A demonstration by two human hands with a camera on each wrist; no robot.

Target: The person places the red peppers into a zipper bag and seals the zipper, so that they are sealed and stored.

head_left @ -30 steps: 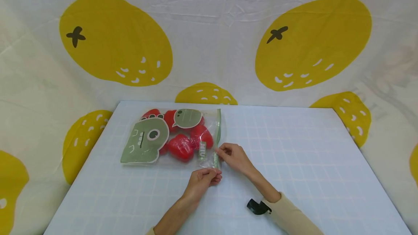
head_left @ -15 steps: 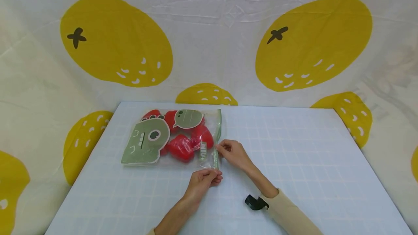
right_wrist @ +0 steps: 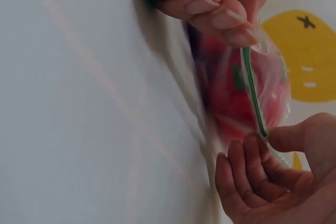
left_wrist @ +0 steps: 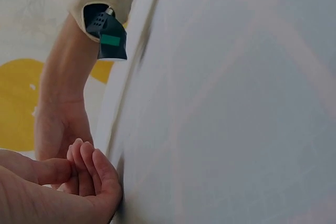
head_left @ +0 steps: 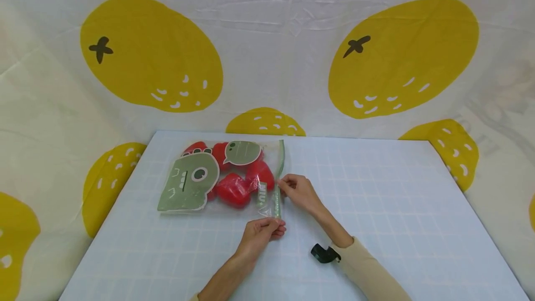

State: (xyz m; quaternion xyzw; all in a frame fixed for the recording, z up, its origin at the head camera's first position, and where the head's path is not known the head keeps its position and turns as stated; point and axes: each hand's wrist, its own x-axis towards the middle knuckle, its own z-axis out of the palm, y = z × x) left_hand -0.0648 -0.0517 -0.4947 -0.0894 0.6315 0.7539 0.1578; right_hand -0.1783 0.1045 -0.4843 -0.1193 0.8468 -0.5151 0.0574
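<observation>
A clear zip bag (head_left: 223, 208) with a green cartoon monster print lies flat on the table, several red objects (head_left: 234, 190) inside it. Its green-edged zip strip (head_left: 277, 203) runs along the right side. At the strip's near corner my left hand (head_left: 260, 236) pinches the bag between thumb and fingers. Farther up the same strip, my right hand (head_left: 302, 193) pinches the edge with thumb and fingertips. In the right wrist view the green strip (right_wrist: 252, 90) stretches between both hands. The left wrist view shows the left fingertips (left_wrist: 97, 169) curled together; the bag is hidden there.
The table (head_left: 376, 199) has a pale blue checked cover. Behind it hangs a white cloth (head_left: 276, 59) printed with large yellow fruit. A black wrist camera (head_left: 324, 253) sticks out from the right sleeve (head_left: 368, 268).
My right hand has slid up along the zip strip, away from the left hand. The left hand stays at the near corner, and the bag lies in about the same place.
</observation>
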